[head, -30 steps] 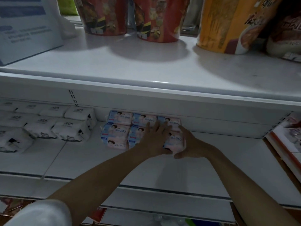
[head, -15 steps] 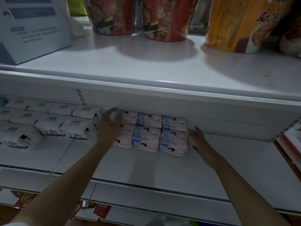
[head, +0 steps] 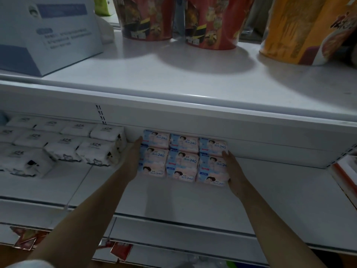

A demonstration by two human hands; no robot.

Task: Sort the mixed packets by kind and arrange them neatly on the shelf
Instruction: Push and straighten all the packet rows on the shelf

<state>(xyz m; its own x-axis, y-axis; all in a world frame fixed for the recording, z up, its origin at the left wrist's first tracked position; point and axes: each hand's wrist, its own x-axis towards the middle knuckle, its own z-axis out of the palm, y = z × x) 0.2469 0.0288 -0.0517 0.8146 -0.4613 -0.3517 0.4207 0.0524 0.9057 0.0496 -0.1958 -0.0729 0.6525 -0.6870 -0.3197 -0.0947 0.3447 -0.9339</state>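
Six pink-blue packets point(head: 183, 157); two red tubs point(head: 146, 18); two hands point(head: 131, 161).

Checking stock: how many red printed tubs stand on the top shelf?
2: one red tub left of centre, another beside it on its right. Others behind may be hidden.

The white packets point(head: 58, 144) run off the left edge; their print is too blurred to read.

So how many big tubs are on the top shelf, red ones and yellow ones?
Red tubs: 2
Yellow tubs: 1
Total: 3 tubs in view on the top shelf.
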